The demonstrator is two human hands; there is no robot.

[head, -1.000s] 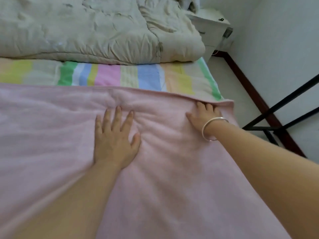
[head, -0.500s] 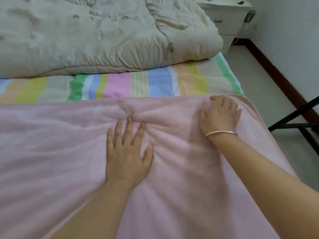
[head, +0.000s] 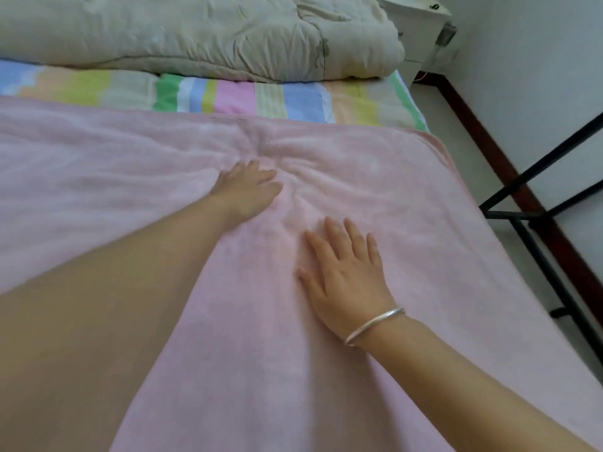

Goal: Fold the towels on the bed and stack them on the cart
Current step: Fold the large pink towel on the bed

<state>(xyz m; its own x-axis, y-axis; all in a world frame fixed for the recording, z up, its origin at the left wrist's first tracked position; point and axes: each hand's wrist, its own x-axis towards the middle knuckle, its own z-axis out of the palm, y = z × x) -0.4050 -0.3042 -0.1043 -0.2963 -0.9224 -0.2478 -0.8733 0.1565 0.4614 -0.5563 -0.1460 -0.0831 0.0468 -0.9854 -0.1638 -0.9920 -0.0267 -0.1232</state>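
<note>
- The pink towel (head: pixel 408 197) is lying spread out flat on the bed (head: pixel 375 109). It is covering the whole near part of the bed.
- The towel's far edge is running straight across the bed. Its right side is reaching the bed's right edge.
- Little wrinkles are bunching up in the towel, near the middle of its far edge.
- My left hand (head: pixel 248 194) is pressing flat on the towel, right beside those wrinkles. Its fingers are straight and it is not holding anything.
- My right hand (head: pixel 346 275) is also lying flat on the towel, closer to me and a bit more to the right. Its fingers are spreading out wide and it is not holding anything either.
- My two hands are near each other but not touching.
- A silver bracelet (head: pixel 375 324) is sitting on my right wrist.
- A striped sheet (head: pixel 235 96) in many colors is showing past the towel's far edge.
- A puffy cream blanket (head: pixel 195 31) is lying on the far part of the bed.
- A white nightstand (head: pixel 417 24) is standing by the bed's far right corner.
- A black metal frame (head: pixel 538 190) is standing on the floor (head: pixel 456 148), past the bed's right edge.
</note>
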